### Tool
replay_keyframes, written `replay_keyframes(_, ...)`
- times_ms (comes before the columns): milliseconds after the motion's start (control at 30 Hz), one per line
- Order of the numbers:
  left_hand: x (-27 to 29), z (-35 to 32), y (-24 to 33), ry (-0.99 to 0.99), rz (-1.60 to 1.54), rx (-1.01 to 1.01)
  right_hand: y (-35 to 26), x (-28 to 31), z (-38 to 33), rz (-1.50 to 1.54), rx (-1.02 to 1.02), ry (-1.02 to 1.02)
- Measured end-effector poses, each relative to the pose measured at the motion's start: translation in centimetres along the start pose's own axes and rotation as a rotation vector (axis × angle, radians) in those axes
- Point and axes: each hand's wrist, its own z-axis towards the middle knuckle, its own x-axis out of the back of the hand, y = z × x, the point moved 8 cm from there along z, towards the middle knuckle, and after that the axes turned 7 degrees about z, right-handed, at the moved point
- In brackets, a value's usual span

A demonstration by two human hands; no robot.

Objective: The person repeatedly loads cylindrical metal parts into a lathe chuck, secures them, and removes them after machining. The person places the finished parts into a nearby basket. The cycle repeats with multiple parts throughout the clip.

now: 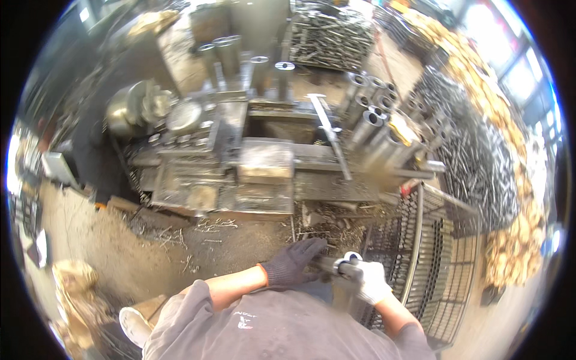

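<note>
A grimy grey metal machine with a flat, stepped bed stretches ahead of the person. Smaller, a dark metal wire-mesh cage stands right of the hands. The left hand, gloved in dark grey, points its fingers rightward; blur hides whether they close. The right hand, white-gloved, grips shiny silver round-ended metal tubing, which lies between both hands, before the torso.
</note>
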Motion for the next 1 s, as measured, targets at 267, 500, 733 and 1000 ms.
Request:
replay_keyframes(267,19.2,-18.7,-14.8,0.543,-0.258,0.487,-18.7,8.1,18.7,0.357,0.496,0.086)
replay_keyframes(500,31.8,-18.7,-28.9,0.866,-0.511,0.46,-19.6,19.4,37.8,0.178,0.651,0.785)
replay_keyframes(733,34.0,-14.6,-31.7,0.818,0.106,0.451,-14.5,8.3,63.4,-0.225,0.192,0.392)
replay_keyframes(1000,36.7,-16.3,-32.3,0.812,-0.107,0.35,-12.5,6.1,68.5,-0.341,0.069,0.359)
